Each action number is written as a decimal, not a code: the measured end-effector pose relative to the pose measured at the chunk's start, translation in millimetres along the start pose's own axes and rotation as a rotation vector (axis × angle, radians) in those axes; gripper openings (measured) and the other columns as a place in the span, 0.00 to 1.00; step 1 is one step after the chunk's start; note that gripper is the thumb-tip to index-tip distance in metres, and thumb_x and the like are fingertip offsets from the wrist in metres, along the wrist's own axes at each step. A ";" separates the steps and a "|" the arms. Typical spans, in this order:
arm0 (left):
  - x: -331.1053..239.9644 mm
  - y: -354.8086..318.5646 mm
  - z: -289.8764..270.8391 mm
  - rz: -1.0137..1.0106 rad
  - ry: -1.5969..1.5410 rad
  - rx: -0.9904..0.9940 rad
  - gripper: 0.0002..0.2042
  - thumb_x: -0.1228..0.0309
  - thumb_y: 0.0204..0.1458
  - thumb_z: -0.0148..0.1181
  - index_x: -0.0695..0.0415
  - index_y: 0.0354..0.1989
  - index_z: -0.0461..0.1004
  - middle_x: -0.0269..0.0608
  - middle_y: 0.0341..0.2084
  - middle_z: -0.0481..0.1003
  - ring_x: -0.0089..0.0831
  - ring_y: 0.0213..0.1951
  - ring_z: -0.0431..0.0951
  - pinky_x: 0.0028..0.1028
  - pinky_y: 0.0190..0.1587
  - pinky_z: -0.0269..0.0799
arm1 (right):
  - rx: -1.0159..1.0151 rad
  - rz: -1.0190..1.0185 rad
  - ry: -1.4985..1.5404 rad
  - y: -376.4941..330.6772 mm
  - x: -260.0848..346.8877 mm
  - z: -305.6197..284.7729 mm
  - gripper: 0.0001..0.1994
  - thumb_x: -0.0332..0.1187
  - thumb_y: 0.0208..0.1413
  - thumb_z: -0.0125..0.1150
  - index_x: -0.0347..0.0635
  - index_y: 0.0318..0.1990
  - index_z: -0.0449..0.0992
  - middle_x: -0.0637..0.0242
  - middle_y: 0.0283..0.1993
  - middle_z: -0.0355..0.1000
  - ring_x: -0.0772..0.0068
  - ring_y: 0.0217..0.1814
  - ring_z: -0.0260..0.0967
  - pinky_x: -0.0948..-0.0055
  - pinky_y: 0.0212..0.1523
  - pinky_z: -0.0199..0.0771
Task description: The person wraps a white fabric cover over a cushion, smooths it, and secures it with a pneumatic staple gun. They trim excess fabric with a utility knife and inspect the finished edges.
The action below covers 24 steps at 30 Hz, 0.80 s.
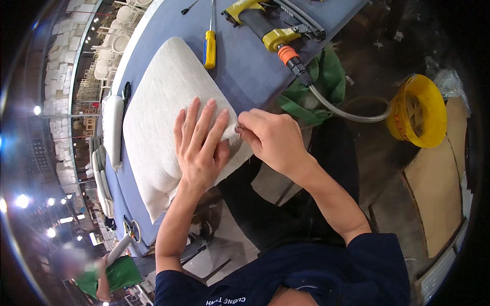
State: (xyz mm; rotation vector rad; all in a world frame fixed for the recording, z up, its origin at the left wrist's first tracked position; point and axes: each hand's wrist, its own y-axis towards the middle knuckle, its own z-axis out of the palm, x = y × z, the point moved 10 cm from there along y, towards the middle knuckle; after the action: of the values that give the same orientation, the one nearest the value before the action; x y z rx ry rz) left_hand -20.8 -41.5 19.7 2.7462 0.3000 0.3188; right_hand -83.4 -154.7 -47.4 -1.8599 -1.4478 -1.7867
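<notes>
Cushion point(163, 97): pale, lying on the blue table point(250, 76), where its near end reached past the edge.
Left hand point(200, 153): rested palm down on the cushion, fingers spread apart.
Right hand point(273, 140): pinched the cushion's right edge between thumb and forefinger (just beside the left hand).
Screwdriver point(210, 50): lay on the table near the cushion, yellow handle toward the person.
Staple gun point(282, 37): lay farther right, joined to a clear hose point(352, 117).
Bucket point(435, 120): yellow, stood well apart at right.
</notes>
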 end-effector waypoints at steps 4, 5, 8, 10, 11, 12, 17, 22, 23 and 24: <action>-11.1 4.6 9.4 -0.032 0.023 0.105 0.30 0.72 0.44 0.70 0.47 0.61 0.83 0.44 0.67 0.74 0.54 0.75 0.66 0.59 0.77 0.54 | -0.002 -0.005 0.044 -25.5 -6.3 2.4 0.10 0.38 0.65 0.65 0.45 0.33 0.76 0.60 0.29 0.75 0.50 0.29 0.78 0.54 0.29 0.76; -12.0 1.3 12.0 0.023 0.076 0.032 0.26 0.63 0.47 0.75 0.42 0.59 0.84 0.43 0.65 0.76 0.54 0.73 0.68 0.59 0.76 0.57 | -0.005 -0.004 0.064 -30.9 -8.1 3.8 0.10 0.38 0.65 0.65 0.45 0.33 0.76 0.60 0.29 0.75 0.51 0.29 0.78 0.55 0.28 0.76; -16.3 -18.2 9.6 0.102 0.054 -0.053 0.29 0.58 0.39 0.78 0.38 0.56 0.85 0.38 0.63 0.77 0.54 0.69 0.72 0.61 0.74 0.58 | -0.009 0.000 0.155 -47.2 -6.7 5.1 0.09 0.35 0.63 0.67 0.45 0.31 0.76 0.61 0.27 0.73 0.53 0.26 0.76 0.58 0.28 0.74; -20.2 -17.1 9.7 0.108 0.022 -0.115 0.21 0.56 0.48 0.74 0.38 0.53 0.87 0.39 0.63 0.77 0.53 0.68 0.74 0.59 0.73 0.61 | -0.010 0.022 0.223 -51.1 -8.0 4.9 0.10 0.35 0.62 0.68 0.45 0.30 0.76 0.61 0.27 0.73 0.53 0.26 0.74 0.60 0.28 0.74; -22.0 -11.1 9.9 0.095 0.027 -0.108 0.20 0.55 0.49 0.74 0.39 0.52 0.87 0.39 0.63 0.77 0.53 0.68 0.74 0.59 0.73 0.61 | -0.047 0.014 0.262 -48.9 -8.1 0.7 0.11 0.34 0.62 0.68 0.45 0.29 0.75 0.60 0.26 0.71 0.52 0.25 0.73 0.59 0.27 0.72; -24.5 -3.9 9.5 0.083 0.033 -0.101 0.19 0.55 0.50 0.74 0.39 0.52 0.87 0.39 0.63 0.77 0.53 0.68 0.74 0.58 0.73 0.61 | -0.079 0.002 0.270 -44.7 -10.4 -5.3 0.12 0.34 0.62 0.68 0.44 0.28 0.74 0.60 0.26 0.70 0.52 0.25 0.73 0.58 0.27 0.71; -33.0 27.9 18.1 -0.013 -0.052 -0.213 0.14 0.63 0.58 0.67 0.50 0.50 0.86 0.46 0.60 0.80 0.56 0.70 0.72 0.63 0.74 0.59 | -0.144 -0.026 0.215 -17.9 -32.5 -34.8 0.12 0.34 0.63 0.68 0.43 0.29 0.73 0.59 0.25 0.70 0.53 0.25 0.73 0.58 0.26 0.70; -22.5 18.4 9.4 0.071 -0.349 -0.004 0.15 0.66 0.59 0.60 0.55 0.52 0.84 0.53 0.62 0.79 0.62 0.75 0.63 0.68 0.77 0.45 | -0.126 -0.093 0.154 -25.7 -40.3 -32.3 0.12 0.34 0.63 0.69 0.44 0.29 0.74 0.62 0.25 0.72 0.57 0.26 0.74 0.60 0.27 0.72; -23.5 22.7 7.4 0.073 -0.361 0.049 0.17 0.66 0.57 0.61 0.55 0.54 0.83 0.53 0.64 0.78 0.63 0.76 0.61 0.68 0.78 0.42 | -0.123 -0.094 0.151 -27.1 -40.4 -33.0 0.12 0.34 0.63 0.68 0.44 0.29 0.74 0.62 0.25 0.71 0.57 0.25 0.74 0.60 0.28 0.72; -25.6 26.2 5.7 0.073 -0.373 0.101 0.20 0.67 0.55 0.62 0.55 0.57 0.81 0.54 0.65 0.77 0.64 0.77 0.59 0.69 0.78 0.38 | -0.119 -0.095 0.148 -27.4 -39.6 -32.4 0.12 0.34 0.63 0.68 0.44 0.29 0.74 0.62 0.25 0.71 0.58 0.25 0.74 0.60 0.28 0.72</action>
State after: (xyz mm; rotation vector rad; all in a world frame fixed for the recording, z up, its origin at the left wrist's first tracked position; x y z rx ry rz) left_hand -39.3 -73.6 19.7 2.8462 0.1187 -0.1970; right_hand -116.7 -183.3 -85.3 -1.6951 -1.4270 -2.0498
